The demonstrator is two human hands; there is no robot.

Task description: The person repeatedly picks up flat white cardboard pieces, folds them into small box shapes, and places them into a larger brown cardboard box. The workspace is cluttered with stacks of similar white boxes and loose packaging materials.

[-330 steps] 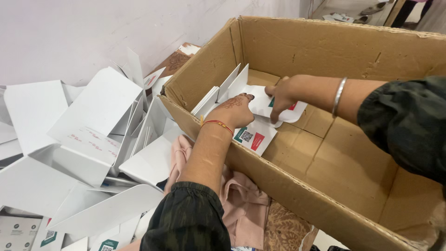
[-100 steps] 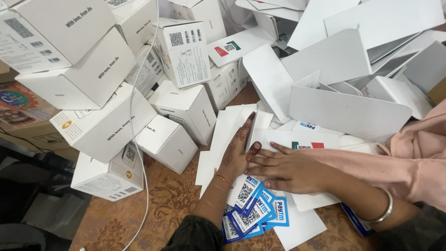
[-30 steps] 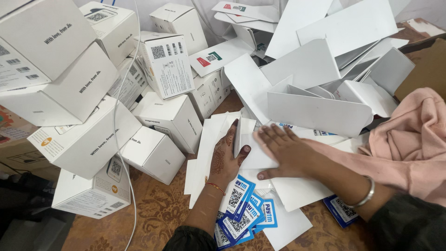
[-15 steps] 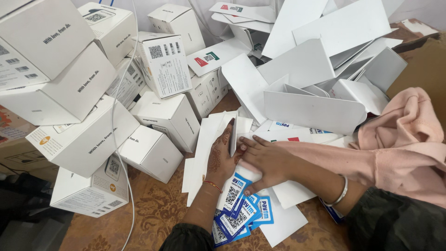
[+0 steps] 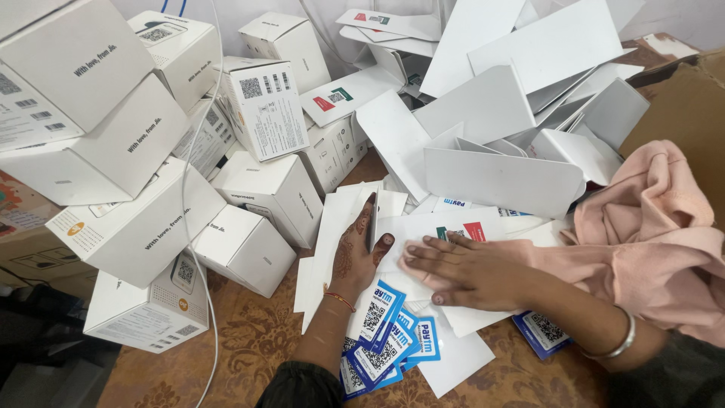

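A person's left hand point(image 5: 355, 253), wearing a thin red-and-gold bangle point(image 5: 340, 298), presses on a loose stack of flat white card sheets point(image 5: 332, 234) spread on the patterned brown floor point(image 5: 249, 347), fingers closed together around the sheets' edge. The right hand point(image 5: 461, 268) lies flat and spread on the same stack, a silver bangle point(image 5: 615, 344) on its wrist. Blue-and-white printed code cards point(image 5: 385, 340) fan out just below the hands. Closed white cardboard boxes point(image 5: 249, 245) are piled to the left, unfolded white box blanks point(image 5: 502, 177) behind, a pink cloth point(image 5: 649, 227) at right.
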